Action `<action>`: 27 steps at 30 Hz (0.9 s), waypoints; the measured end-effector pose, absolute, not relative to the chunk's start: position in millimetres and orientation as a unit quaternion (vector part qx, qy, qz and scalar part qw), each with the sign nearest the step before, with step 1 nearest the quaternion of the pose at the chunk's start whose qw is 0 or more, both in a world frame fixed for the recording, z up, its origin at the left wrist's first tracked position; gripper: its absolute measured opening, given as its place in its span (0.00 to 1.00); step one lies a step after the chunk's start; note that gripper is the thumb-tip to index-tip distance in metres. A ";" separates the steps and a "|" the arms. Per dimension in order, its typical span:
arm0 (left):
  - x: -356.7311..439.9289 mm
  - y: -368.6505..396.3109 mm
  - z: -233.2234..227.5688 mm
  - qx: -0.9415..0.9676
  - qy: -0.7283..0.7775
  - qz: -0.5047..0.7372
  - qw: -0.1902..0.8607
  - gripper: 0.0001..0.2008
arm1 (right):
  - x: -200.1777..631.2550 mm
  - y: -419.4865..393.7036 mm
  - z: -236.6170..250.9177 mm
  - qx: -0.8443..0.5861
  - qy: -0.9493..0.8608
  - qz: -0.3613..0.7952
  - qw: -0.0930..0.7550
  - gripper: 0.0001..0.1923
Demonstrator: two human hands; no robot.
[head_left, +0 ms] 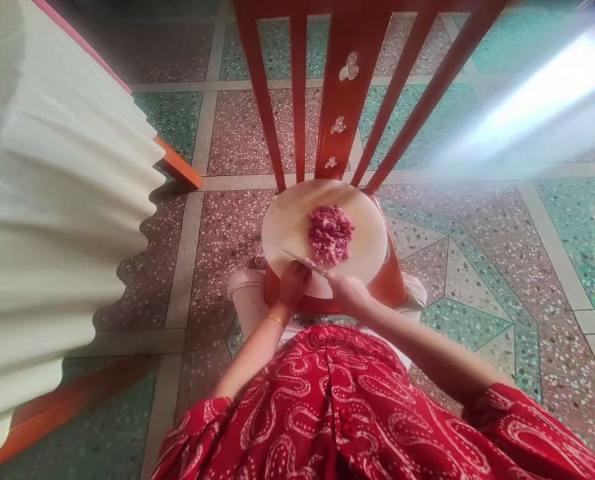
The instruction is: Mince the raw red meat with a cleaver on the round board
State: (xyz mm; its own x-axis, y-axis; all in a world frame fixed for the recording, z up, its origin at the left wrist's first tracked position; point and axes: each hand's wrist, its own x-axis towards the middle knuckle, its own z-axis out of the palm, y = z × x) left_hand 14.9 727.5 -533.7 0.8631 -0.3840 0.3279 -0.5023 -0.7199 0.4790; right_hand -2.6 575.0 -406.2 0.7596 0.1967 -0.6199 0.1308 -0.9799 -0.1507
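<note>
A round pale cutting board (pixel 282 217) lies on the seat of a red-brown wooden chair. Chopped raw meat (pixel 330 233) forms a heap near the board's middle. My right hand (pixel 350 291) is closed round the handle of a knife, close to the board's near edge. The knife's blade (pixel 293 255) points to the left, just on my side of the meat. My left hand (pixel 294 281), a gold bangle on its wrist, is at the blade with its fingers curled. Small pinkish bits show by those fingertips, but what they grip is hidden.
The chair's slatted back (pixel 340 100) rises beyond the board. On the left hangs a cream tablecloth (pixel 62 200) with a wavy edge, wooden legs showing below it. Terrazzo tiles (pixel 237 233) cover the floor, and bright light falls at upper right.
</note>
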 end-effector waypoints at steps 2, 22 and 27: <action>15.7 727.5 -533.1 0.920 -0.249 0.105 0.285 0.07 | 10.5 585.5 -408.8 -0.939 -0.108 0.321 0.063 0.20; 15.8 725.6 -533.1 0.923 -0.223 0.114 0.290 0.09 | 13.8 582.2 -418.9 -0.947 -0.126 0.293 0.050 0.21; 15.0 725.5 -529.8 0.913 -0.210 0.114 0.331 0.08 | -16.5 528.6 -418.0 -0.953 -0.079 0.290 0.025 0.16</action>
State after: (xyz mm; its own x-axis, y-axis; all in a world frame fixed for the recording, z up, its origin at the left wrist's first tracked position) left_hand 15.0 725.5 -529.8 0.8857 -0.3088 0.3468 -0.4593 -0.6923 0.5566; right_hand -16.5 528.6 -418.0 0.8188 0.1649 -0.5498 0.1362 -0.9863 -0.0928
